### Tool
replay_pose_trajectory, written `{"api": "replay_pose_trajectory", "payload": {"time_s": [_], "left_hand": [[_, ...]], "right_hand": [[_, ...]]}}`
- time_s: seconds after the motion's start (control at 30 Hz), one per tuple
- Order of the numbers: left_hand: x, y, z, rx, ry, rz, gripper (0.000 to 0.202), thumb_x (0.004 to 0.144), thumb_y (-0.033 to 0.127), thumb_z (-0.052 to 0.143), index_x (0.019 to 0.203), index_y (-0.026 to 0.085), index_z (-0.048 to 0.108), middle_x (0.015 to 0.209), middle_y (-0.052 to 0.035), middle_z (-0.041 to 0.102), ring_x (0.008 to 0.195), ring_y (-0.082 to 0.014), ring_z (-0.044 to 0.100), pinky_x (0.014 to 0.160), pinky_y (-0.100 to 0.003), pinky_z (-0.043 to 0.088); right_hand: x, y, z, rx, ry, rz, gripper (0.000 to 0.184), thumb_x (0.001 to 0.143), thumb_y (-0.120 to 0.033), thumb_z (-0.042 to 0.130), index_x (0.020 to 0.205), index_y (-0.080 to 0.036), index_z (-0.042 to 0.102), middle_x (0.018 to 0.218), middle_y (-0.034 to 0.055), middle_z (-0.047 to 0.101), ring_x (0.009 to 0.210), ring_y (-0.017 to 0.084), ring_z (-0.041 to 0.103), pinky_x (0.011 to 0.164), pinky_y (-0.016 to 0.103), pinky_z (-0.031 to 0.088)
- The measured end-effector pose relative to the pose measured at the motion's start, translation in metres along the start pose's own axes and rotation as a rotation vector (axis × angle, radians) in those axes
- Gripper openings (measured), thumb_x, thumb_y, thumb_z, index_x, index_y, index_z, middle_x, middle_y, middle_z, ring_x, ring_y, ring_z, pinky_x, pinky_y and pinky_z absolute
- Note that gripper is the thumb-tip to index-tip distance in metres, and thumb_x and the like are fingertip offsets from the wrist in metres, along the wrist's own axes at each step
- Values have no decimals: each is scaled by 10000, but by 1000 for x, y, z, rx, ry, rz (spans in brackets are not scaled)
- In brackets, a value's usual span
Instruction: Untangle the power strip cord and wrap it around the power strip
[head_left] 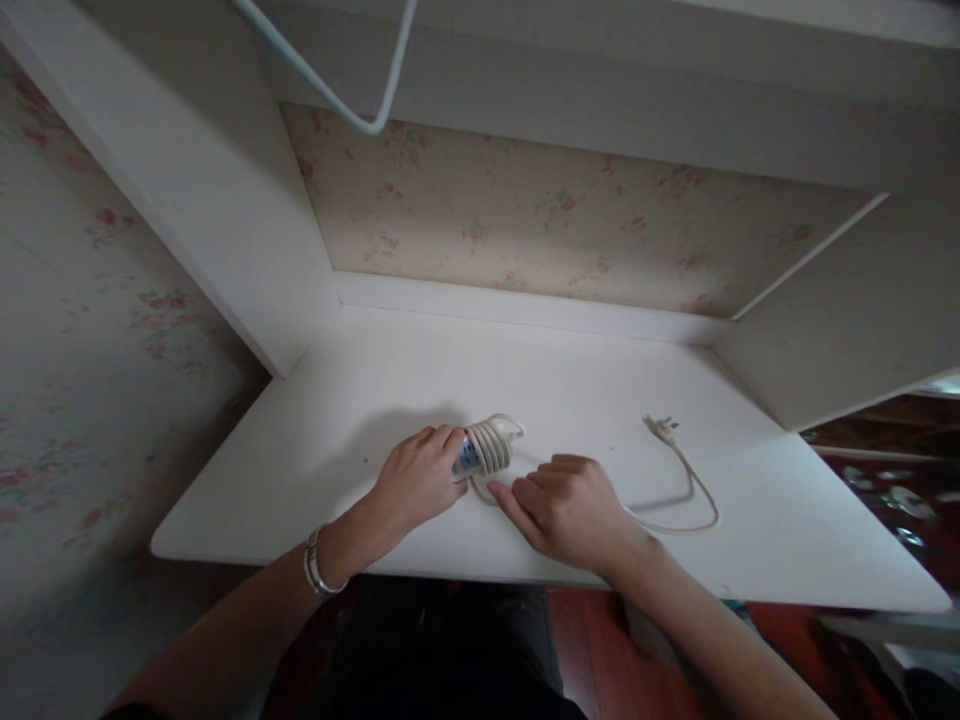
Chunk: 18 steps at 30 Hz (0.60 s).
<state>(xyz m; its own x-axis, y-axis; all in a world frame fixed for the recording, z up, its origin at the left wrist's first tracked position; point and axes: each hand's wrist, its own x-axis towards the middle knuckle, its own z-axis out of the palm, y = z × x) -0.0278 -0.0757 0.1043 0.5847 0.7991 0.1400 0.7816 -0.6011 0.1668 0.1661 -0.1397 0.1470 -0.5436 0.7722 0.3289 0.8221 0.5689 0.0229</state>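
Nearest to me, my two forearms come up from the bottom edge, with a silver bracelet (319, 570) on my left wrist. Below them I see my dark clothing and a strip of red-brown floor (600, 650).

My left hand (416, 478) is closed around one end of a small power strip (480, 450), which lies on the white table (337, 400) near its front edge. The strip's cream cord (679, 500) is wound around its body in several tight turns, and a bit of blue shows at the end beside my fingers. My right hand (566, 508) rests just right of the strip, fingers curled with knuckles up and the forefinger stretched out toward the wound turns; the cord passes under this hand, but I cannot tell whether I am pinching it.

From under my right hand the loose cord runs out to the right across the table, bends round in a wide loop and comes back up to its plug (664, 428), which lies flat on the table, well apart from the strip.

Farther back, a white ledge meets floral wallpaper (525, 220). White panels wall the recess in left and right, and a pale cable (337, 95) hangs in a loop from the top.
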Motion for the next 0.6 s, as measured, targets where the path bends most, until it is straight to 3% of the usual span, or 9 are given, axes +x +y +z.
{"api": "replay_pose_trajectory", "payload": {"time_s": [0.13,0.27,0.47,0.6], "left_hand": [[-10,10,0,5,-80,101,330,750,227,586,1073,203,520,989,-53,634,908,-246,600,792,-367,482],[-20,20,-11,-17,-151,201,338,740,266,600,1062,215,511,944,-31,633,840,-232,613,735,-354,489],[-35,27,-33,-42,-89,338,388,736,344,603,1084,202,509,951,-37,635,819,-232,617,729,-367,497],[-40,23,-46,-131,16,311,386,705,342,616,1047,193,517,942,-52,634,835,-223,619,768,-355,496]], "right_hand": [[25,21,-9,-32,126,25,485,947,-340,418,518,-169,565,441,0,522,433,92,410,554,296,198],[49,37,-1,102,58,104,541,948,-411,379,493,-167,538,430,-11,447,443,87,365,545,276,202],[66,54,38,551,-68,361,600,927,-522,354,447,-166,406,436,-46,293,456,73,262,505,242,225],[47,48,73,688,-211,493,630,955,-522,241,546,-150,542,482,-25,437,486,84,396,513,226,300]]}}
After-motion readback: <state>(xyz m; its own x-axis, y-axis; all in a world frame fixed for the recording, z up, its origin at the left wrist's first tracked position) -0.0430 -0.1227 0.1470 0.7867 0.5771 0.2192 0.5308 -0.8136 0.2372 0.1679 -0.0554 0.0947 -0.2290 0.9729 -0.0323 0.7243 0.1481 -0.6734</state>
